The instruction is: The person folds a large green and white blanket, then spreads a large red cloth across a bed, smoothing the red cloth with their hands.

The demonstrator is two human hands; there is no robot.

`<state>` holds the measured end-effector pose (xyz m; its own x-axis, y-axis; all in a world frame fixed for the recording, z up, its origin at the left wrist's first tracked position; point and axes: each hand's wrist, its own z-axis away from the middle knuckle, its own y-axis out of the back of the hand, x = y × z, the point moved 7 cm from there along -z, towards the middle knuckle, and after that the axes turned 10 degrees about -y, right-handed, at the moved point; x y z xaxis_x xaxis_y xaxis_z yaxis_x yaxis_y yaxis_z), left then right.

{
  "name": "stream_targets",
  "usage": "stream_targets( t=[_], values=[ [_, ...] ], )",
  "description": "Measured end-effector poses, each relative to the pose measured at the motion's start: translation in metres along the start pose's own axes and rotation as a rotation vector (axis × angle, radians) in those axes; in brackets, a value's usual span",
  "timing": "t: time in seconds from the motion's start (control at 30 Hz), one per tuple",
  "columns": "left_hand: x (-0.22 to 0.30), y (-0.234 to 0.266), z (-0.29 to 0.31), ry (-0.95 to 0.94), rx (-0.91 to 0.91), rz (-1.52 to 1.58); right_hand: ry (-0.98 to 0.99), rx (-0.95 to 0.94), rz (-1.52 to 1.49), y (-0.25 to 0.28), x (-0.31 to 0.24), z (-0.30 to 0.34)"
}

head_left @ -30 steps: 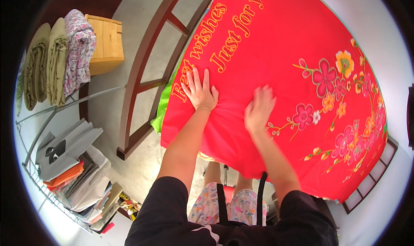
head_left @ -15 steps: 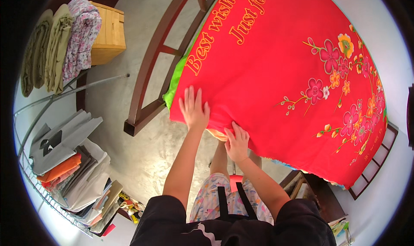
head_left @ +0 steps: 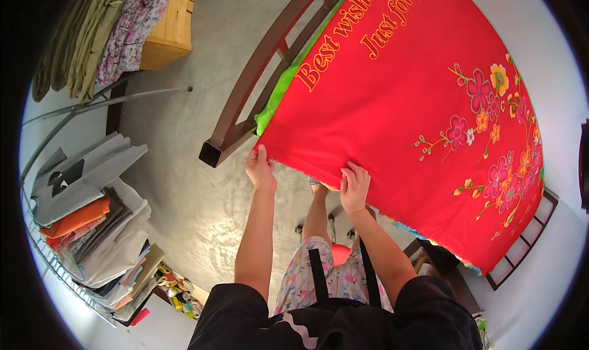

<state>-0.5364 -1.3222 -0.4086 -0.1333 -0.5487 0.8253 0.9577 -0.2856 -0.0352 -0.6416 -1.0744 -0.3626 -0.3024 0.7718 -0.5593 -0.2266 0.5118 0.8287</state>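
A red bed sheet [head_left: 368, 117] with yellow lettering and pink and orange flowers lies spread over the bed. At its near left corner, my left hand [head_left: 262, 171] pinches the edge between thumb and fingers. Farther right along the same near edge, my right hand [head_left: 354, 189] is curled over the sheet, fingertips on top and the thumb mostly hidden. Bright green cloth [head_left: 276, 98] shows from under the sheet's left side, next to the bed frame.
The brown metal bed frame [head_left: 251, 83] ends in a square tube near my left hand. A wire rack [head_left: 73, 295] of folded clothes stands at left, below folded trousers [head_left: 95, 40] and a wooden box [head_left: 167, 34]. A red stool seat [head_left: 339, 253] is by my legs.
My left hand went from lying flat on the sheet to gripping its corner. The right hand's fingers have curled at the edge. The whole view has shifted slightly.
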Motion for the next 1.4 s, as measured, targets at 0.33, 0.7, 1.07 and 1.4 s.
stream_targets(
  t=[0.33,0.7,1.07,1.4],
  values=[
    [-0.017,0.018,-0.024,0.122,0.170,0.239,0.057,-0.097,-0.184,0.001,-0.034,0.004],
    [-0.053,-0.112,0.117,-0.474,-0.421,-0.650,-0.676,0.297,-0.424,0.081,0.139,0.072],
    [-0.191,-0.286,0.349,-0.624,-1.754,-1.116,-1.817,1.152,0.452,0.241,0.424,0.299],
    [-0.301,-0.289,0.375,0.423,-1.658,-1.636,-1.594,1.338,-1.212,0.232,0.459,0.325]
  ],
)
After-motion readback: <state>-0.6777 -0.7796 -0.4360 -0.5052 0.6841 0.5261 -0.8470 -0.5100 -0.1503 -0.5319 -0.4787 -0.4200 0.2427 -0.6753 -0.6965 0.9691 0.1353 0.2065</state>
